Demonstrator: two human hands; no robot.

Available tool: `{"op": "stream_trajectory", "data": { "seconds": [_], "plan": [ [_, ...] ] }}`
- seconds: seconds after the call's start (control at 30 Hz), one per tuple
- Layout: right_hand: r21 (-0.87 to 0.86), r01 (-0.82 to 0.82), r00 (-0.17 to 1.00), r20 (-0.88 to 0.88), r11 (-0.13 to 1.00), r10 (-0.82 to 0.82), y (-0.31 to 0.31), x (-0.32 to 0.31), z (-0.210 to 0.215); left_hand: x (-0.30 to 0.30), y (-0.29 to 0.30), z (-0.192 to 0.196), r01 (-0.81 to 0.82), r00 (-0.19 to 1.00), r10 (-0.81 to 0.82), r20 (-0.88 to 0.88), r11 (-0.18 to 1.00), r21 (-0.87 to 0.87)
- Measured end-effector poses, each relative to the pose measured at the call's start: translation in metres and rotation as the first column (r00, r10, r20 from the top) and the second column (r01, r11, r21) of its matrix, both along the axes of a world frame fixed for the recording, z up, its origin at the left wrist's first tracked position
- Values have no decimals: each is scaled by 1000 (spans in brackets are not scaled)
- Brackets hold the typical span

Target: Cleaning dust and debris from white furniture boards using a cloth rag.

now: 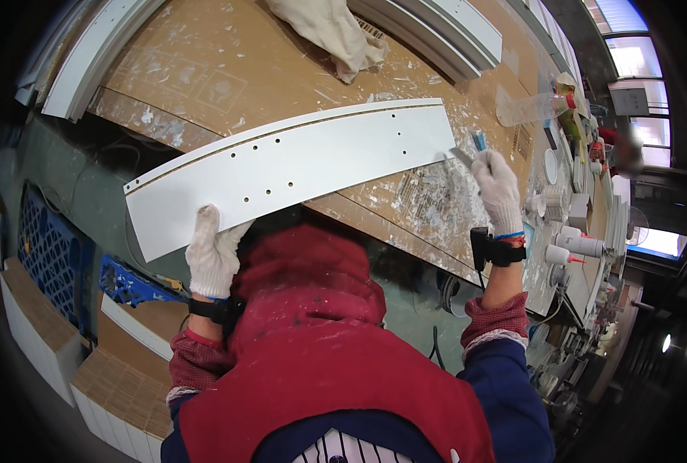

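A long white drilled panel (pixel 297 158) lies across the near edge of the worktable, its left end jutting out past it. My left hand (pixel 214 251), in a white knit glove, grips the panel's near edge at the left end, thumb on top and fingers hidden beneath. My gloved right hand (pixel 498 189) is closed round a scraper (pixel 461 157); its flat grey blade points to the panel's right end. Whether the blade touches the panel I cannot tell. Just beyond that hand is a small blue object (pixel 478 140), its kind unclear.
Cardboard smeared with white covers the worktable (pixel 181 73). A cream cloth (pixel 328 35) and stacked white panels (pixel 444 35) lie at the far side. A clear bottle (pixel 533 108) lies to the right, near several glue bottles (pixel 579 243). Blue crates (pixel 54 247) stand at left.
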State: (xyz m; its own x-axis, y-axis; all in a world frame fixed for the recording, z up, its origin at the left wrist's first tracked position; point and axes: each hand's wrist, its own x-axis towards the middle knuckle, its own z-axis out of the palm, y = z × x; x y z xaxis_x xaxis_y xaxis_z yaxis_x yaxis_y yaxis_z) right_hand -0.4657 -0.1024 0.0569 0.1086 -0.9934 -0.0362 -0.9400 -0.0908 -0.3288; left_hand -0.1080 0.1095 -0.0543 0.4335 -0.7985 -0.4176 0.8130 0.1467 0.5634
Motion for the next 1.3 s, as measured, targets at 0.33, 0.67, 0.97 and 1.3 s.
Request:
{"op": "stream_trajectory", "data": {
  "seconds": [0.33,0.67,0.97,1.3],
  "plan": [
    [-178,-77,990,-128,981,55,-57,22,-52,-1,-3,2,-12,1000,12,4,999,39],
    [-379,-573,812,-386,726,438,-12,78,-68,2,1,-2,-3,1000,2,26,999,45],
    [-359,-753,642,-216,552,735,66,137,-78,1,-3,-2,26,1000,-26,-4,1000,-9],
    [-126,-153,929,-356,980,99,-64,75,-68,-11,-2,-8,79,995,-80,-64,997,-10]
  ]
}}
